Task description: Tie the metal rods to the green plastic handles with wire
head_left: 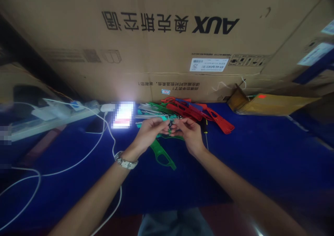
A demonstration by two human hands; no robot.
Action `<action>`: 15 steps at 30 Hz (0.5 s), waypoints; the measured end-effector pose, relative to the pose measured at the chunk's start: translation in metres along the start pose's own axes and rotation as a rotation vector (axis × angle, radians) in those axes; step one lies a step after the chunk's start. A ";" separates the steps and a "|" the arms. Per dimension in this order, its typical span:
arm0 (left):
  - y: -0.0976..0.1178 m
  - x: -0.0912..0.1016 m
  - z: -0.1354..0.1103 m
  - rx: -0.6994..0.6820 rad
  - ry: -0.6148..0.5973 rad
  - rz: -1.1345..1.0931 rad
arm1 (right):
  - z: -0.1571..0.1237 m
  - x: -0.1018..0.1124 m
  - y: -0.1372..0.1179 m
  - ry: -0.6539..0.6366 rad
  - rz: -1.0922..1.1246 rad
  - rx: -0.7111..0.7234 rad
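Note:
My left hand [150, 131], with a watch on its wrist, and my right hand [188, 133] meet over a blue table [261, 159]. Both pinch a small dark part [170, 127] between their fingertips; it is too small to name. Under and behind the hands lies a pile of plastic-handled tools: green ones [161, 156] reach toward me, red ones [208, 116] fan out to the right, and their metal parts point left.
A large cardboard box printed AUX [182, 37] fills the back. A bright phone screen [123, 115] glows left of the pile. White cables [78, 163] and a power strip [52, 119] lie at the left. A flat brown packet [271, 104] sits at the right.

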State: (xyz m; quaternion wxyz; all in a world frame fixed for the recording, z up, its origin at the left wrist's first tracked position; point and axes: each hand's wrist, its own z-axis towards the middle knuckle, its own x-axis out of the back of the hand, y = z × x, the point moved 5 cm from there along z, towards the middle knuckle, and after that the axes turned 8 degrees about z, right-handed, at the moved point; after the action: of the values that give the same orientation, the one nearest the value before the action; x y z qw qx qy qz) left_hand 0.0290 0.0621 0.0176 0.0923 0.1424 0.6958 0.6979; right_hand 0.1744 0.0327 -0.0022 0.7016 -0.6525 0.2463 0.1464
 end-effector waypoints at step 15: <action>0.001 -0.006 -0.004 -0.031 0.066 0.011 | -0.005 -0.004 -0.003 0.015 0.053 0.015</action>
State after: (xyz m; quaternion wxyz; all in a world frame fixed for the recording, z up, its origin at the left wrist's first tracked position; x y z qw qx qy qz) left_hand 0.0337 0.0566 0.0187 0.0679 0.1217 0.6869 0.7133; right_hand 0.1712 0.0277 0.0022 0.7004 -0.6416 0.2695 0.1582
